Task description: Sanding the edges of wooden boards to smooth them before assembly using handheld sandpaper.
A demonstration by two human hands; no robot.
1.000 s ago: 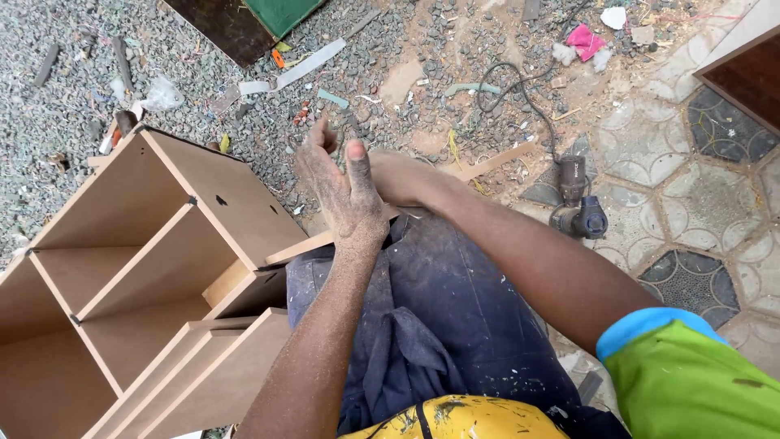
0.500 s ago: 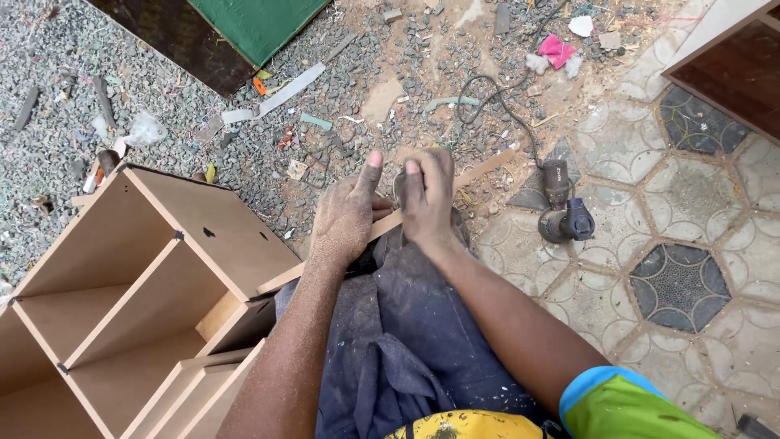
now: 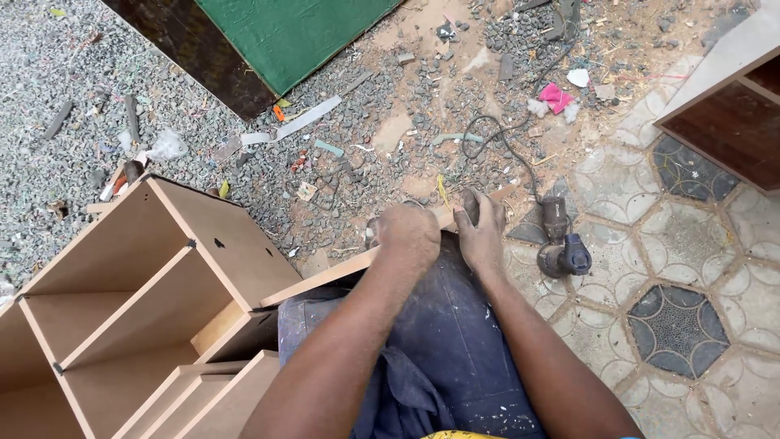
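Note:
A long, thin light-brown wooden board [image 3: 325, 278] lies across my lap in dark blue trousers [image 3: 443, 341], and its far end reaches the tiled floor. My left hand [image 3: 410, 236] is curled in a fist over the board's upper edge. Close beside it, my right hand [image 3: 483, 236] grips the board's far end with bent fingers. What lies under the two hands is hidden.
An open light-brown shelf cabinet [image 3: 154, 301] lies at the left. A small corded power tool [image 3: 561, 244] rests on patterned tiles at the right, its cable [image 3: 496, 138] trailing over gravel. A green panel [image 3: 301, 32] lies at the top, and a dark wooden cabinet [image 3: 731, 114] stands at the top right.
My hands went from flat with fingers spread to curled on the board's far end, side by side. The view tilted up, showing more gravel and the green panel.

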